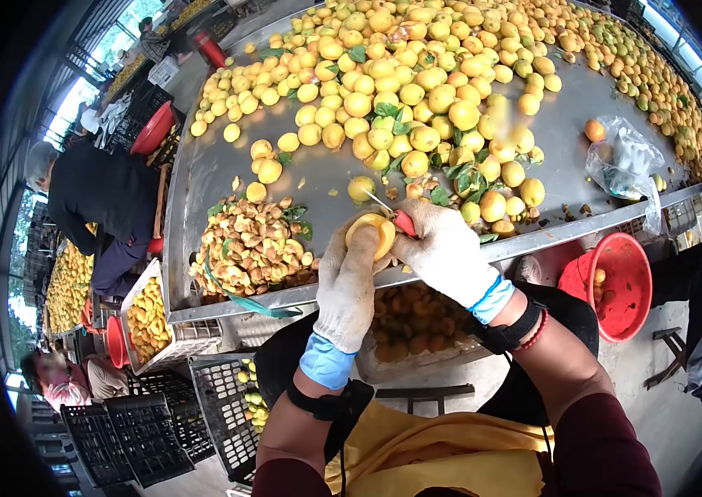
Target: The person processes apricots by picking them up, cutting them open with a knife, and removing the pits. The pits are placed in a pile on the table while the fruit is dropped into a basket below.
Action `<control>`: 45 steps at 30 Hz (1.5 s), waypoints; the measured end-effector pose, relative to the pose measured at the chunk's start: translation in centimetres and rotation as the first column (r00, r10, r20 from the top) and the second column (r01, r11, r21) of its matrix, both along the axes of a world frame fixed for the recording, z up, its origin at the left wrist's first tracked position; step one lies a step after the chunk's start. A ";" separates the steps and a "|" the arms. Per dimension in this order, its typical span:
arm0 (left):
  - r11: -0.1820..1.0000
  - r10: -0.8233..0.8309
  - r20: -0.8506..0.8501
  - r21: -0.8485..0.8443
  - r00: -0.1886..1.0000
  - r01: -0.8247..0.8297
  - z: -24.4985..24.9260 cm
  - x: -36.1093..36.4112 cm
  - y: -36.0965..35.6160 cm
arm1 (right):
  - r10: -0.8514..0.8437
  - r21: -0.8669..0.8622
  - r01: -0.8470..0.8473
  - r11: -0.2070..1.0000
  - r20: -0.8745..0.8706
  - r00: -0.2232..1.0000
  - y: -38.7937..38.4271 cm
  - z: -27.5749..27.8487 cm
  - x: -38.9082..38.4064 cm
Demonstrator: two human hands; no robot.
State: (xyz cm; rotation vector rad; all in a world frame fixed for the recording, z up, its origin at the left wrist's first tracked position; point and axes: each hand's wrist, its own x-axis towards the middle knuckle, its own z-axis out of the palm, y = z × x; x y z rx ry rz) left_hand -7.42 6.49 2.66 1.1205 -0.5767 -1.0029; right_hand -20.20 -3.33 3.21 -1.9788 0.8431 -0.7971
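Your left hand (pixel 349 282) is clamped around an apricot (pixel 372 234), lifted just off the near edge of the worktop (pixel 218 174) and above the tray (pixel 417 319) below your wrists, likely so that whatever drops lands there. The fruit's rounded face is turned up towards you, and I cannot tell its long axis. Your right hand (pixel 444 248) presses against the left, closed on a knife (pixel 401 220) whose red handle sits at the fruit's right side; the knife's long axis slants away from you, with the tip pointing up-left towards the fruit pile (pixel 401 91).
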 end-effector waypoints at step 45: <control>0.837 -0.505 0.844 0.530 0.180 -0.134 -1.0 8.3 -9.9 | -0.180 0.714 -0.084 0.695 0.287 0.941 -3.6 3.9 -5.0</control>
